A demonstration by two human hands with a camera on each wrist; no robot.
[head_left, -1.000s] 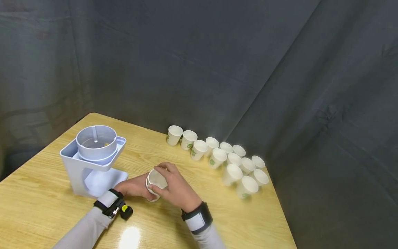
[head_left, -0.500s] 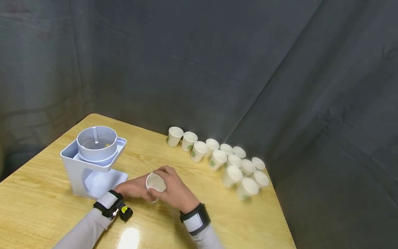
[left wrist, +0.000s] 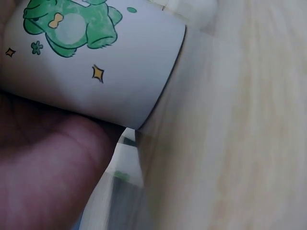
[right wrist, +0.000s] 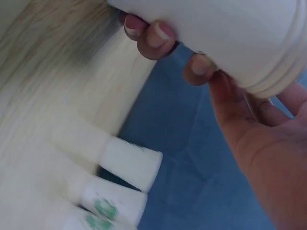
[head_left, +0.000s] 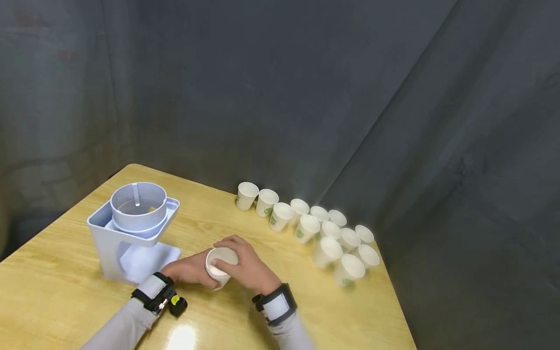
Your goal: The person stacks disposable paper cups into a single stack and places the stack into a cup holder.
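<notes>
Near the middle front of the table, both hands are on a white paper cup (head_left: 222,253), its mouth tilted up towards the head camera. My left hand (head_left: 189,269) wraps round its lower left side. In the left wrist view the cup's wall (left wrist: 129,57) carries a green bear print and small stars. My right hand (head_left: 253,268) grips the rim from the right, thumb inside the mouth and fingers on the far side. The right wrist view shows close double rims (right wrist: 283,72), like cups nested together. The cup's inside is only partly visible.
To the left stands a pale grey-blue stand (head_left: 102,245) bearing a round open container (head_left: 137,221) with something yellow inside. Several white paper cups (head_left: 308,227) stand in a loose group at the back right, near the table edge. A dark curtain (head_left: 280,97) hangs behind.
The right thumb has slid further into the cup's mouth, and the rim looks rounder than half a second ago. The left hand keeps its hold. The whole scene sits slightly lower in view.
</notes>
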